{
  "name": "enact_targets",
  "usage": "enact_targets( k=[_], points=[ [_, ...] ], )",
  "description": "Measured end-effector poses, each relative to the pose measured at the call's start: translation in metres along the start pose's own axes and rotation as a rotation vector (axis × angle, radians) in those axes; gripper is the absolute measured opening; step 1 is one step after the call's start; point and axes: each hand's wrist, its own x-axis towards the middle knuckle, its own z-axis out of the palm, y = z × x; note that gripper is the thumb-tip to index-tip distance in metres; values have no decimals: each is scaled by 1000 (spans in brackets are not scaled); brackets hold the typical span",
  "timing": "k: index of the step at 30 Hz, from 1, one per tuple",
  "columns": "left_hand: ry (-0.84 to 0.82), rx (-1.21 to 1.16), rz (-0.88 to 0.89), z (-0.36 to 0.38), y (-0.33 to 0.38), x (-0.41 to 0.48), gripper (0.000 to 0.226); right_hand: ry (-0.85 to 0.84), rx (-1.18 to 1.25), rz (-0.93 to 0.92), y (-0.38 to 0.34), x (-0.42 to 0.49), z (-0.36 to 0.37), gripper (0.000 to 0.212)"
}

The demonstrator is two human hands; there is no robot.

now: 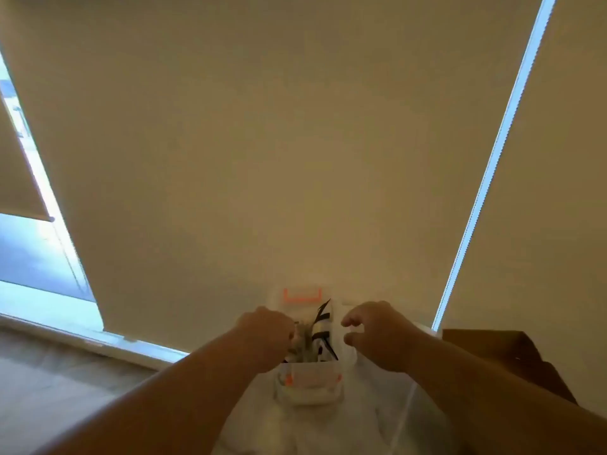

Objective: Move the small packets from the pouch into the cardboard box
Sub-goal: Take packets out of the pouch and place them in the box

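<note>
- Left hand point(266, 336) is curling in at the left lip of the pouch point(307, 385), fingertips hidden behind the knuckles. Whether it is pinching the rim or a packet, I cannot tell.
- The pouch is standing mouth-up between the two hands on a white surface point(295, 431), with packets point(323, 333) poking out of the top in a loose, blurred bunch.
- Risk here: pulling one packet is likely dragging its neighbours along, and these could be spilling onto the surface short of the box.
- Right hand point(381, 336) is hovering half-open just beside the right lip, thumb and forefinger apart, with nothing visible between them. If it is not steadying the pouch, a tug from the left could be tipping it over.
- The box point(502, 353) is sitting well off to the right at the frame's edge, its opening not showing. The view is pointing mostly at the blind point(295, 142), so any carry across is going half-blind and may be catching the rim.
</note>
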Motion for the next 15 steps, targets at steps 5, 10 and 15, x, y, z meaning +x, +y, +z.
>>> enact_targets(
  k=[5, 10, 15],
  points=[
    [-4, 195, 54, 25, -5, 23, 25, -129, -272, -60, -7, 32, 27, 30],
    [1, 311, 93, 31, -1, 37, 20, -264, -693, -208, -15, 63, 47, 35],
    [-92, 365, 140, 28, 3, 42, 38, -442, -886, -156, -16, 82, 75, 29]
  ],
)
